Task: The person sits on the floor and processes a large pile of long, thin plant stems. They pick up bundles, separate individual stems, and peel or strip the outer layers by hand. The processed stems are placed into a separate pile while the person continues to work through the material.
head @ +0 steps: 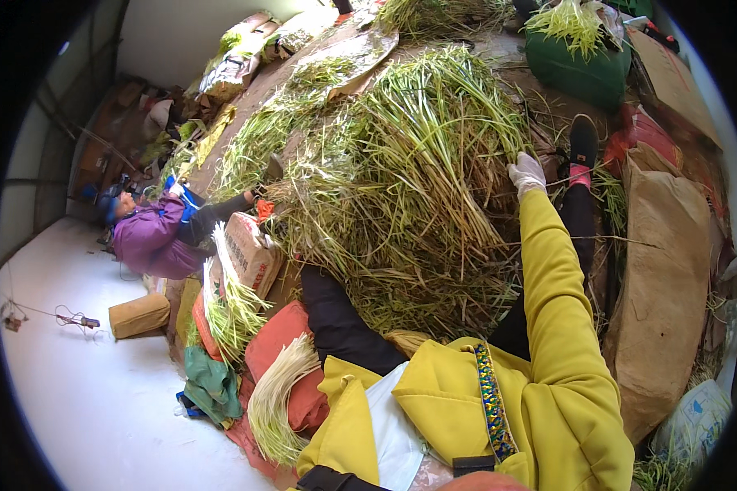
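My right hand, in a white glove at the end of a yellow sleeve, reaches to the right edge of a large heap of cut green stalks. Its fingers are curled around a thin stalk, which sticks out to the right. Long leafy stalks lie fanned across the heap's top, their pale brownish ends towards me. Drier, tangled leaves make up the near part, between my legs. My left hand is out of view. Left of my body, a bundle of pale trimmed stalks lies against a red cushion-like sack.
Another pale bundle leans by a printed sack. A person in purple sits at left. On my right lies a long brown paper sack; a green-covered seat or bundle bearing stalks stands beyond.
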{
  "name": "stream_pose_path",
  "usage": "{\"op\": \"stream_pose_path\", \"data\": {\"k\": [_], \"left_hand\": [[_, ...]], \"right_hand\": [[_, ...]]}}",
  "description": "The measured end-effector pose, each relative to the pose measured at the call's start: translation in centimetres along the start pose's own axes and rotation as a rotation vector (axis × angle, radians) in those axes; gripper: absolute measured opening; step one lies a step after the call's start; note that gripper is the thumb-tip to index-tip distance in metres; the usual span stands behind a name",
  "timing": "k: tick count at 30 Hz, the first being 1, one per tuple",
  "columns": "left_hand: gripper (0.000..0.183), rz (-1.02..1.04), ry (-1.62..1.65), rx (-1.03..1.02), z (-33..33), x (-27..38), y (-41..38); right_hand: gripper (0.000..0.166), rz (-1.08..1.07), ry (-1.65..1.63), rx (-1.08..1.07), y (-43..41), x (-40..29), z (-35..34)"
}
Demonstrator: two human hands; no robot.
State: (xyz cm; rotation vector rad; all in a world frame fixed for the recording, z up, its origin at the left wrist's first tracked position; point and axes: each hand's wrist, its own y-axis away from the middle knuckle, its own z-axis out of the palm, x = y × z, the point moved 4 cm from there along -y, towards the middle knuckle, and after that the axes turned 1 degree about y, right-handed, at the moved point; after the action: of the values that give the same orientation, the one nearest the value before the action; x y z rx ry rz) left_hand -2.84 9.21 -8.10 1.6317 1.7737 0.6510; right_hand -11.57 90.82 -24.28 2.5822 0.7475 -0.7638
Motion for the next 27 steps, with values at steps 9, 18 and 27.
{"op": "stream_pose_path", "data": {"k": [9, 18, 27], "left_hand": [[0.035, 0.002, 0.007, -0.052, 3.6, 1.3, -1.8], [0.034, 0.268, -0.616, 0.281, 0.1, 5.3, -3.8], [0.015, 1.264, 0.703, 0.568, -20.4, 28.3, -4.4]], "right_hand": [[0.022, -0.796, -0.534, -0.071, 7.9, -13.2, -4.1], [0.031, -0.322, -0.083, -0.38, 12.2, -5.8, 1.5], [0.029, -0.276, -0.404, -0.211, 14.7, -2.1, 3.2]]}}
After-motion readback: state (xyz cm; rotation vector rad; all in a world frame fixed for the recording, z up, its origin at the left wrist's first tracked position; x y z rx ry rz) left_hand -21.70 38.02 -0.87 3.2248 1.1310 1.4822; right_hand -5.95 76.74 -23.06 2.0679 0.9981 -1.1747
